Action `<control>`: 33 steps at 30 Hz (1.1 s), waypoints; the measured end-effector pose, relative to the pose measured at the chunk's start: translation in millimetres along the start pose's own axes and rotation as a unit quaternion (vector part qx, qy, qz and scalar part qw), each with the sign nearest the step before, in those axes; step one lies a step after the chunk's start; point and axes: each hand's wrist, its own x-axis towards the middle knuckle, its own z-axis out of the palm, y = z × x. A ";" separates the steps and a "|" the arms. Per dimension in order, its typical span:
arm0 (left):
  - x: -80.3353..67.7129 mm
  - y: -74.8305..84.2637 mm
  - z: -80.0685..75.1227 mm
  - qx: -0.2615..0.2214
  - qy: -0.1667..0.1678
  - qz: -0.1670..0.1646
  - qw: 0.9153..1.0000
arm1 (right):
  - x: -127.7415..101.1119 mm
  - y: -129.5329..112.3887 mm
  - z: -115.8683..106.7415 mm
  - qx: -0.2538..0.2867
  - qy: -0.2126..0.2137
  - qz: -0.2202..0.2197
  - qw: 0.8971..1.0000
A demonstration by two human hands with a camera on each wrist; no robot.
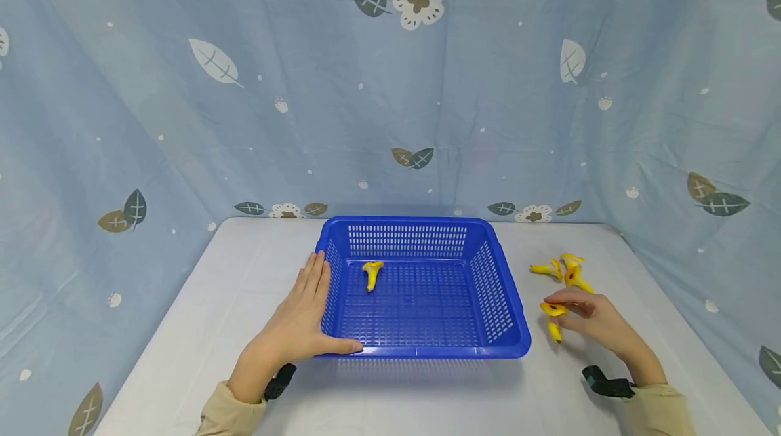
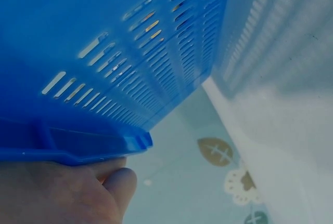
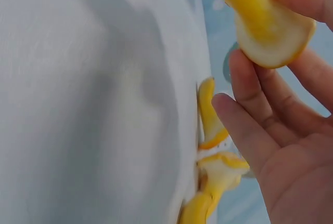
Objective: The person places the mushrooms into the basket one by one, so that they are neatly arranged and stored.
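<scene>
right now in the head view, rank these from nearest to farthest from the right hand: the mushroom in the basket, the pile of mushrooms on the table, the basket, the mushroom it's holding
1. Held mushroom, pinched by the right hand.
2. Pile, just behind the hand, at the table's right.
3. Basket, to the hand's left; its near right corner is closest.
4. Basket mushroom, at the far left of the basket floor.

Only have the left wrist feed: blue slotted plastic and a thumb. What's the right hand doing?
Observer: The right hand pinches a yellow toy mushroom just right of the blue basket, low over the white table.
Operator: Anything in the basket?
Observer: One yellow mushroom, at its far left.
Operator: More outside?
Observer: A small cluster of mushrooms lies on the table beyond the right hand.
Operator: Left hand lifting the basket?
Observer: The left hand lies flat against its left wall, thumb under the front rim; lift unclear.
</scene>
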 end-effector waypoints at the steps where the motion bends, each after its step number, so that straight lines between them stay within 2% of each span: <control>1: 0.0 0.3 -0.2 -0.001 0.000 0.000 1.000 | 0.6 -1.6 0.5 0.001 0.002 0.002 1.000; 11: 0.5 1.5 -1.8 -0.001 -0.002 0.001 1.000 | 6.3 -19.6 4.5 0.062 0.024 -0.003 0.998; 22: -0.4 1.8 -1.5 -0.002 0.001 0.001 1.000 | 11.6 -47.7 -5.7 0.080 0.035 -0.007 0.996; 27: -0.2 1.3 -1.1 0.000 0.003 0.003 1.000 | 14.8 -64.5 -11.6 0.068 0.047 -0.006 0.997; 33: -0.4 1.5 -1.2 -0.005 0.003 0.003 1.000 | 19.0 -85.9 -17.1 0.025 0.066 -0.005 0.998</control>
